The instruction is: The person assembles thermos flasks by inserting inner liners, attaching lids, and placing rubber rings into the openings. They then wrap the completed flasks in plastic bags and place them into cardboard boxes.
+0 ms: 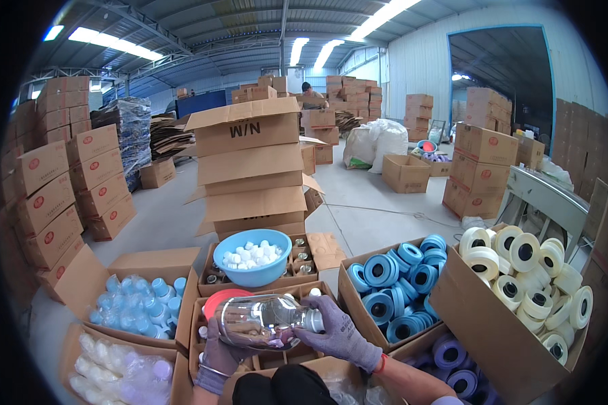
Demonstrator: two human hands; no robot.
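Observation:
A large clear, shiny bottle lies on its side between my two gloved hands, its neck to the right. My left hand wraps around its base end from below. The fingers of my right hand close around the neck at the white cap. Beneath the bottle is a carton with cardboard dividers, and white caps show in some cells. Just beyond, a light blue basin full of small white caps rests on another divided carton. A red round dish is partly hidden behind the bottle.
Open cartons surround me: light blue bottle parts and bagged white and lilac parts at left, blue rings, purple rings and cream rings at right. Tall open cartons stand ahead. Stacked boxes and a person are farther off.

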